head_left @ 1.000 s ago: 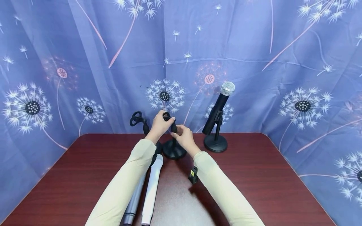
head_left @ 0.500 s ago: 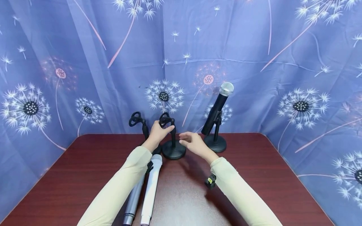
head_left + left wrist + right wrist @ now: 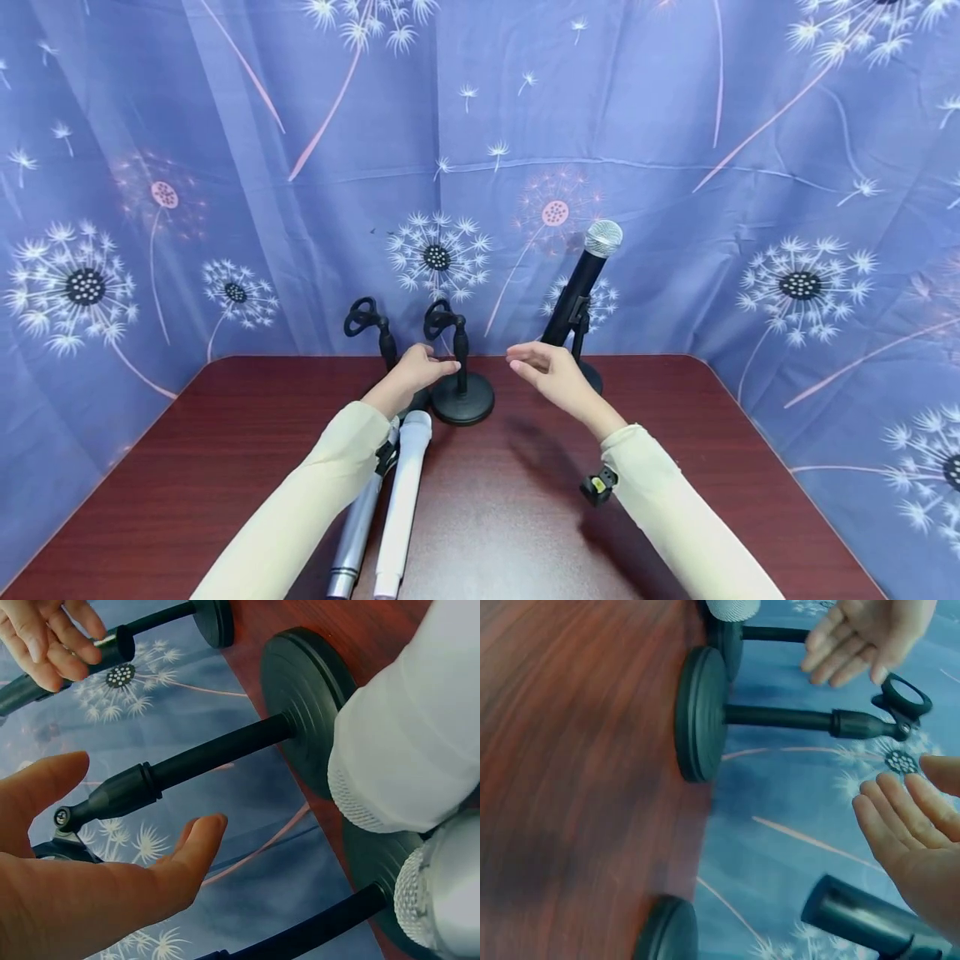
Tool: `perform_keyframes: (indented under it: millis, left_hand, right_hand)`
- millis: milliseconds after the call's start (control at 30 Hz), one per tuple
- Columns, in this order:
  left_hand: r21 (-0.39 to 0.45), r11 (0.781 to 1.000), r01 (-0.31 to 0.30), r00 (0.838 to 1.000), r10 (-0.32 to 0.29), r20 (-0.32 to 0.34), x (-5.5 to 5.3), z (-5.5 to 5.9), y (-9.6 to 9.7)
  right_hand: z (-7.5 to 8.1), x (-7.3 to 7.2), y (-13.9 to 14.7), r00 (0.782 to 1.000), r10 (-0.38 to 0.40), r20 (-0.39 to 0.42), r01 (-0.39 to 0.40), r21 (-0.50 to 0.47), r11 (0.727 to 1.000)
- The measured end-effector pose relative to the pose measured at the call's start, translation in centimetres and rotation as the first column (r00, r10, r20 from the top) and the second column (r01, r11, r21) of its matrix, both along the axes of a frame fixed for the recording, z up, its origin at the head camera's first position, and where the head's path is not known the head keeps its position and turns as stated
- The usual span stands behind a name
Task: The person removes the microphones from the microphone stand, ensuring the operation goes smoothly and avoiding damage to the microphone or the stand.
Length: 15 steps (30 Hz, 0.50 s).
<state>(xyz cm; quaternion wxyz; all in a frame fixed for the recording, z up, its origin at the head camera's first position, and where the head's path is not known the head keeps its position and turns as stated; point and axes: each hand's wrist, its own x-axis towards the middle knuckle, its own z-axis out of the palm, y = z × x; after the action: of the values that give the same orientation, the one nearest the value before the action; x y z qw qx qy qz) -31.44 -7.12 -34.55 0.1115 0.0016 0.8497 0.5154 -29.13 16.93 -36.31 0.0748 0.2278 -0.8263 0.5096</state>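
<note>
A black microphone stand [image 3: 462, 367] with a round base and an unfilled clip ring stands at the table's back middle. My left hand [image 3: 412, 372] is just left of its pole, fingers loosely bent and holding nothing. In the left wrist view the thumb and fingers of that hand [image 3: 97, 862] spread around the upper pole without gripping. To the right of the stand hovers my right hand [image 3: 555, 377], relaxed and holding nothing, in front of a black microphone [image 3: 576, 292] with a silver head. That microphone leans in the clip of another stand [image 3: 592, 377], partly hidden by the hand.
A third stand [image 3: 367, 317] with a bare clip stands behind my left hand. A white microphone [image 3: 403, 500] and a silver microphone [image 3: 356, 533] lie side by side on the dark red table [image 3: 675, 467]. A blue dandelion curtain [image 3: 660, 108] hangs behind.
The right hand let go of the middle stand's pole and moved right. The left hand released its clip and dropped down and slightly left. The stand now stands by itself.
</note>
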Motion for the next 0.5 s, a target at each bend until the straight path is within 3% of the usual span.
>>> perform_keyframes:
  millis: [267,500]
  left_hand:
    - [-0.035,0.998,0.054,0.998,-0.054,0.011,1.3,0.0,-0.1]
    - [-0.043,0.996,0.076,0.997,-0.076,-0.012,1.8,-0.7,-0.5]
  right_hand:
    - [1.1,0.3,2.8,0.995,-0.056,-0.084,0.046,-0.113,0.993]
    - [1.5,-0.3,5.3,0.983,-0.137,-0.125,0.100,-0.261,0.960]
